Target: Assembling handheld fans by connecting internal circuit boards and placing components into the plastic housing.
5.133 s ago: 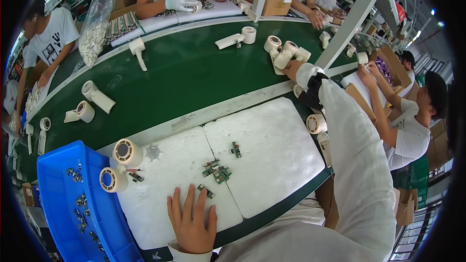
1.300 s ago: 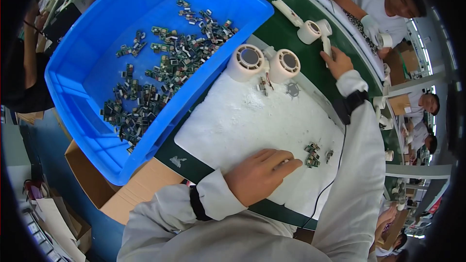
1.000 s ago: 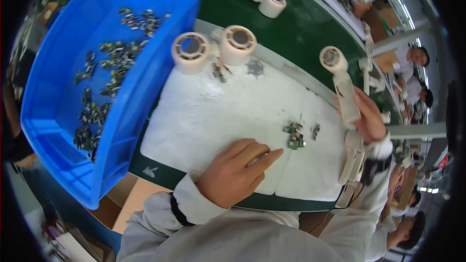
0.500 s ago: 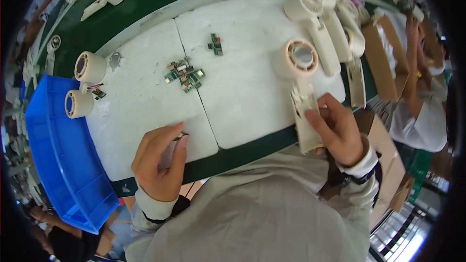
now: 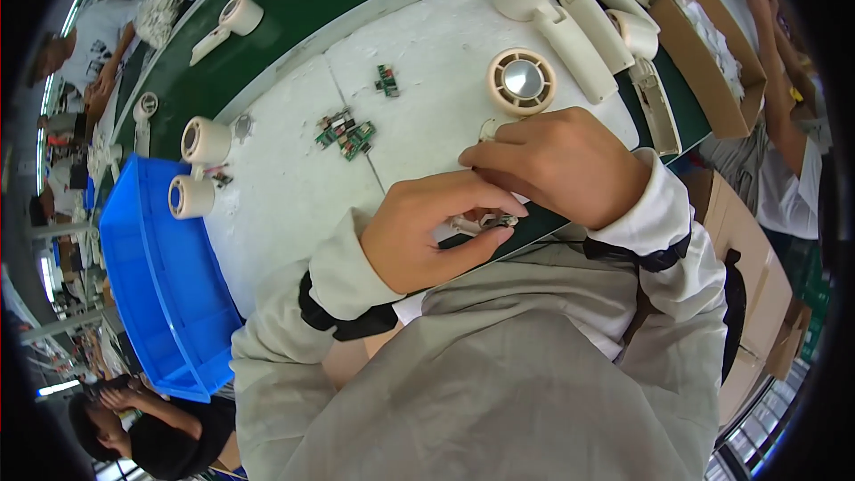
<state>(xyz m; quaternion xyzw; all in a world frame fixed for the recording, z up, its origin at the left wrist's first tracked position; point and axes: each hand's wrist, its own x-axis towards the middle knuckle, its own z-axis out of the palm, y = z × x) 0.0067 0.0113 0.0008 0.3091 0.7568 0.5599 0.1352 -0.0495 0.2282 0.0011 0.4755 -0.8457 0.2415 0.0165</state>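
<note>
A cream handheld fan (image 5: 522, 81) lies in front of me, its round head facing up with a silver disc in the middle. My right hand (image 5: 570, 160) is curled over the fan's handle and hides most of it. Close beside it, my left hand (image 5: 436, 223) has thumb and forefinger closed on a small circuit board (image 5: 509, 222), of which only an edge shows. A pale part, perhaps the handle's end, is visible inside the left hand's grip. Several green circuit boards (image 5: 346, 134) lie in a cluster on the white work surface (image 5: 427, 116), with another board (image 5: 386, 81) farther back.
At the left stands a blue bin (image 5: 165, 267), with two cream fan heads (image 5: 206, 140) beside it. More fans (image 5: 570, 44) and an open handle shell (image 5: 655, 107) lie at the right, near a cardboard box (image 5: 712, 62). Another fan (image 5: 233, 22) rests on the green surface beyond. Other people are nearby.
My left hand has moved right with the small piece, up to the fan. My right hand has shifted left and now covers the handle. The fan has moved slightly left.
</note>
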